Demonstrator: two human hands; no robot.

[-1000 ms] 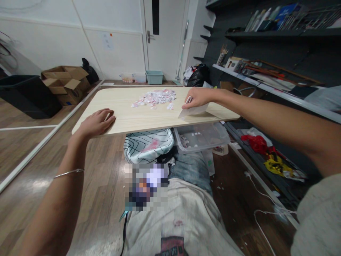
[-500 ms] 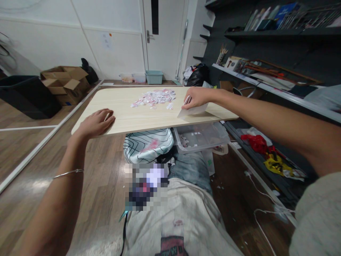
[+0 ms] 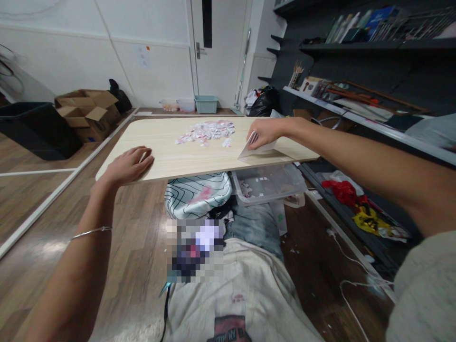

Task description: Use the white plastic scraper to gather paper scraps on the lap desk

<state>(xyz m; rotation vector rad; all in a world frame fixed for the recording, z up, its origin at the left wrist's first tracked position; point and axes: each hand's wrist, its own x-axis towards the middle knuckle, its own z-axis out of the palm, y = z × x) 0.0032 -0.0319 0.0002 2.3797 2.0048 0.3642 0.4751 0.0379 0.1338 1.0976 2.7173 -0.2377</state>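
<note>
The right hand, arm extended across the board's right end, was grasping a thin, flat white sheet, tilted low near the front edge of a pale, rectangular wood-grain board. The left hand rested by the front-left edge, fingers released, loosely bent. Open surface separated both hands; a heap of small white-and-pink flat pieces lay beyond.

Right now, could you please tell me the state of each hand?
Left hand: loosely open, resting on the board.
Right hand: closed, holding a white card.
</note>
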